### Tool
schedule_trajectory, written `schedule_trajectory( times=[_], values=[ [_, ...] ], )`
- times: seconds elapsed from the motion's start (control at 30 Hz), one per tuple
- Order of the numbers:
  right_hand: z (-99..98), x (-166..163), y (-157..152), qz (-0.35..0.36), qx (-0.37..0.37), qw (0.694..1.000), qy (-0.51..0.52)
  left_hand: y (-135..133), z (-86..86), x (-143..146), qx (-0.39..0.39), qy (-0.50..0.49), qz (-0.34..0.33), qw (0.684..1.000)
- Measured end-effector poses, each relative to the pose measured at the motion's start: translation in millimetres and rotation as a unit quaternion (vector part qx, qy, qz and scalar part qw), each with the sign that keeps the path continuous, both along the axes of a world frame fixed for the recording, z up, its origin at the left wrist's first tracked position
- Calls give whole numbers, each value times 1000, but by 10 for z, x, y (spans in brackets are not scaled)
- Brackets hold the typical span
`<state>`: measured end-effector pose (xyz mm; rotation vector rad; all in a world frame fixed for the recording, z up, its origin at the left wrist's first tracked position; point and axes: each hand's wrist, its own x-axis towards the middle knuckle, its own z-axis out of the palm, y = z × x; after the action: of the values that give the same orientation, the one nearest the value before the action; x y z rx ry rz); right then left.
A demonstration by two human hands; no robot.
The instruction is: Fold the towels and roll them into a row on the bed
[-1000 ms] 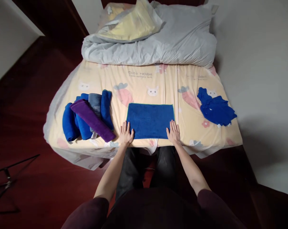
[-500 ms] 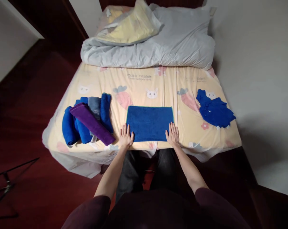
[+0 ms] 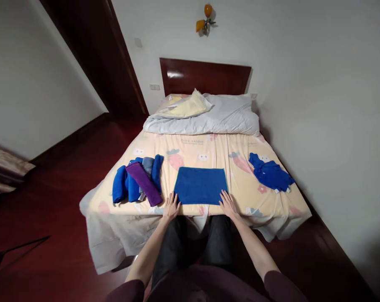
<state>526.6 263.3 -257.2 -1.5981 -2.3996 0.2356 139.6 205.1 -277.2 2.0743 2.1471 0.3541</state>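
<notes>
Light is dim and uneven, brightest on the bed (image 3: 158, 147). Left of the bed, the floor (image 3: 61, 209) sinks into dark red; right of it, soft shadow dulls the wall (image 3: 328, 105). White glare marks the headboard (image 3: 209, 79) behind the bed. On the bed, the cloth (image 3: 201, 185) has clear edges, but the lettering (image 3: 191, 141) blurs past reading. Wide-angle distortion stretches the curtain (image 3: 7, 165), far left of the bed.

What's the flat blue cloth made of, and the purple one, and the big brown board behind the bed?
Flat blue cloth: soft fabric, perhaps microfiber; it looks matte and slightly fuzzy.
Purple cloth: probably similar towel fabric; it's dull, with soft, rounded edges.
Headboard: likely varnished wood; it's dark reddish-brown with a shiny glare, though a wood-look coating is possible.
</notes>
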Motion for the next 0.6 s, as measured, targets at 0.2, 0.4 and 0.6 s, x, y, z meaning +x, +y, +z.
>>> schedule_trajectory(
  times=[0.2,0.4,0.6],
  values=[
    [81,244,-273,25,-25,999,0,-138,93,-202,-18,33,-127,991],
    [209,129,-196,-16,-49,997,-56,41,171,-76,-34,89,-138,986],
    [190,42,-90,-39,-44,996,-64,206,136,-17,-22,97,-112,989]
  ],
)
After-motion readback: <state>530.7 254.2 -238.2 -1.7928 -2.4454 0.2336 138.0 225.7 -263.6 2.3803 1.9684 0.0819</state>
